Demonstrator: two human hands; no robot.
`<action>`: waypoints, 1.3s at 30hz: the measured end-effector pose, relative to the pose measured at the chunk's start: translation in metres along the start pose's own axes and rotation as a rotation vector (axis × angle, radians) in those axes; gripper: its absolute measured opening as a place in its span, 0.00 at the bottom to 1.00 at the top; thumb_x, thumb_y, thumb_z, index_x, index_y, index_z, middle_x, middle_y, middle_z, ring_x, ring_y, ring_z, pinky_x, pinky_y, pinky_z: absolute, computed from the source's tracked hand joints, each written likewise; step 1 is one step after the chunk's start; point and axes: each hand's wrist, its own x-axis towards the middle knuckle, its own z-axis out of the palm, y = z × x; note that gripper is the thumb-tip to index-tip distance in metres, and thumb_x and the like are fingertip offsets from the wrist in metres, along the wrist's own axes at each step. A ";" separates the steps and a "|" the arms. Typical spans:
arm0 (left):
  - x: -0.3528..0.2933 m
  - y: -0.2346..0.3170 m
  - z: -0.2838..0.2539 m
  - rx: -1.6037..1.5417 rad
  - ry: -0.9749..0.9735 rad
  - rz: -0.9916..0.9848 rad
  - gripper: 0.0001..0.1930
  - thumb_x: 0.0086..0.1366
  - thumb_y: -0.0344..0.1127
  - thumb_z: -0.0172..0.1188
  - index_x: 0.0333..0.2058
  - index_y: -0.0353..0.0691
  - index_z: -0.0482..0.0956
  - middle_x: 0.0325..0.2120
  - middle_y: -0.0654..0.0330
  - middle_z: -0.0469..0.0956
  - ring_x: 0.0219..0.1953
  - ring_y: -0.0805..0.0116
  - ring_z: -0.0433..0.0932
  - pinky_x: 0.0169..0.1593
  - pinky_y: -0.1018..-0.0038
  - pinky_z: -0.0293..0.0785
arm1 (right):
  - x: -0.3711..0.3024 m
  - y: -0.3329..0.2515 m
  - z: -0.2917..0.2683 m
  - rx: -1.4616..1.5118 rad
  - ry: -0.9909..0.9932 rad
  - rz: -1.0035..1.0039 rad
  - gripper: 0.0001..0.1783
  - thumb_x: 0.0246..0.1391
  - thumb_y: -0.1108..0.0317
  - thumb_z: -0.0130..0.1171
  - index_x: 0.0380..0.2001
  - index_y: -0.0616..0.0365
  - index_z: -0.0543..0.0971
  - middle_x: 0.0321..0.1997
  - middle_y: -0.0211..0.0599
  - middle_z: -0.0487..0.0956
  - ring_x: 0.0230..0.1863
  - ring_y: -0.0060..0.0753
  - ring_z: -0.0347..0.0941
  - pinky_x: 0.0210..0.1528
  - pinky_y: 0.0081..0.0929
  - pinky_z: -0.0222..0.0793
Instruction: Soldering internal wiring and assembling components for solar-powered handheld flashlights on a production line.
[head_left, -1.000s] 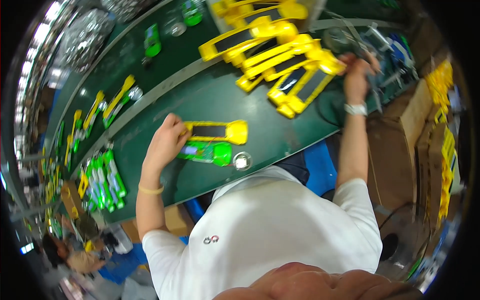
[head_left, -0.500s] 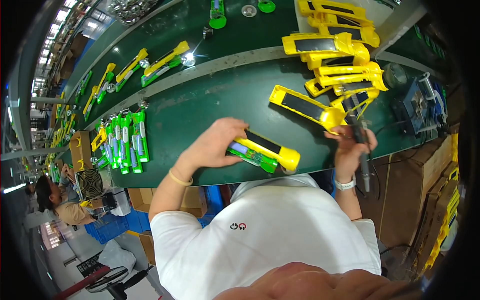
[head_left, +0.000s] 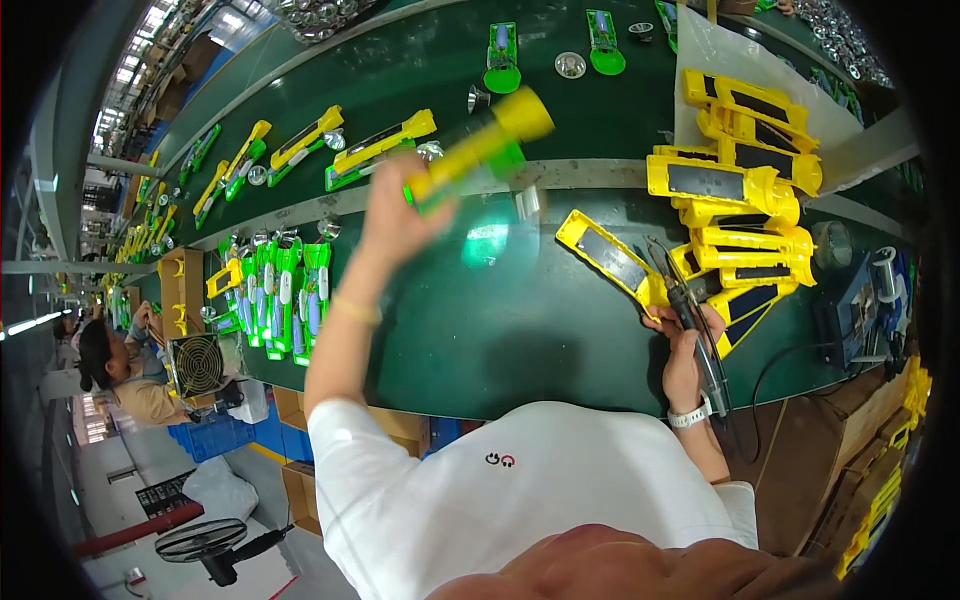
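My left hand (head_left: 390, 215) is closed round the tail end of a yellow-and-green flashlight (head_left: 480, 150), smeared by motion, lifted over the grey strip along the bench. Below it a bright patch of light shows on the green worktop, beside a small blurred shiny piece (head_left: 527, 203). My right hand (head_left: 685, 365) grips a soldering iron (head_left: 690, 312), its tip pointing away from me. Those right fingers also reach the near end of a yellow flashlight housing (head_left: 606, 260) with a dark panel; whether they pinch it is hard to tell.
More yellow housings (head_left: 735, 185) are piled at the right, beside a blue soldering station (head_left: 850, 310). Green half-shells with batteries (head_left: 285, 300) stand in a group at the left. Beyond the grey strip (head_left: 590, 174) lie flashlights (head_left: 305, 140) and reflectors (head_left: 570, 65). Another person (head_left: 130, 370) sits far left.
My left hand has carried the flashlight from the bench's near edge away from me, up over the grey strip. My right hand stays by the yellow housing with the soldering iron. The view has shifted.
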 end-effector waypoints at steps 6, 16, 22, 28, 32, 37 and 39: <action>0.113 -0.160 0.016 0.290 -0.140 -0.287 0.23 0.43 0.37 0.68 0.37 0.37 0.69 0.38 0.50 0.69 0.43 0.52 0.69 0.47 0.64 0.66 | 0.000 0.001 -0.003 -0.026 -0.004 0.026 0.25 0.59 0.51 0.45 0.48 0.57 0.53 0.43 0.51 0.70 0.42 0.44 0.73 0.46 0.42 0.71; 0.188 -0.152 0.060 0.689 -0.534 0.191 0.29 0.46 0.35 0.63 0.51 0.52 0.68 0.54 0.60 0.65 0.56 0.58 0.63 0.57 0.63 0.61 | 0.001 -0.001 -0.005 0.030 0.031 0.097 0.27 0.56 0.47 0.48 0.47 0.54 0.54 0.41 0.47 0.71 0.40 0.44 0.73 0.45 0.43 0.71; 0.190 -0.108 0.131 0.627 -0.634 0.541 0.27 0.45 0.26 0.60 0.47 0.57 0.71 0.52 0.66 0.67 0.60 0.63 0.59 0.61 0.59 0.55 | 0.005 -0.003 -0.002 0.132 -0.017 0.079 0.22 0.59 0.55 0.47 0.46 0.57 0.55 0.41 0.48 0.71 0.42 0.39 0.74 0.46 0.37 0.71; 0.139 0.024 0.055 0.283 -0.635 0.557 0.23 0.38 0.32 0.64 0.39 0.45 0.73 0.34 0.57 0.71 0.45 0.58 0.69 0.59 0.56 0.57 | 0.000 -0.005 -0.001 0.105 0.001 0.061 0.16 0.60 0.63 0.44 0.46 0.59 0.56 0.41 0.46 0.72 0.42 0.35 0.73 0.46 0.35 0.71; 0.056 0.114 0.007 0.181 -0.881 0.433 0.21 0.34 0.34 0.62 0.34 0.43 0.74 0.27 0.58 0.69 0.38 0.56 0.70 0.53 0.60 0.61 | 0.003 -0.004 -0.005 0.045 0.029 0.129 0.17 0.62 0.62 0.42 0.48 0.60 0.55 0.37 0.45 0.74 0.39 0.34 0.74 0.45 0.32 0.71; -0.026 0.175 0.027 -0.017 -0.812 0.272 0.32 0.41 0.35 0.67 0.48 0.40 0.69 0.30 0.59 0.72 0.37 0.60 0.70 0.47 0.67 0.63 | 0.009 -0.010 -0.005 0.101 -0.088 0.173 0.17 0.63 0.61 0.41 0.48 0.60 0.56 0.35 0.41 0.73 0.35 0.30 0.74 0.38 0.22 0.69; -0.027 0.179 0.020 -0.094 -0.544 0.222 0.31 0.42 0.41 0.68 0.48 0.40 0.70 0.32 0.58 0.74 0.37 0.61 0.72 0.43 0.67 0.64 | 0.009 -0.006 -0.008 0.052 -0.071 0.068 0.16 0.63 0.60 0.41 0.48 0.58 0.57 0.36 0.39 0.74 0.37 0.24 0.71 0.39 0.19 0.63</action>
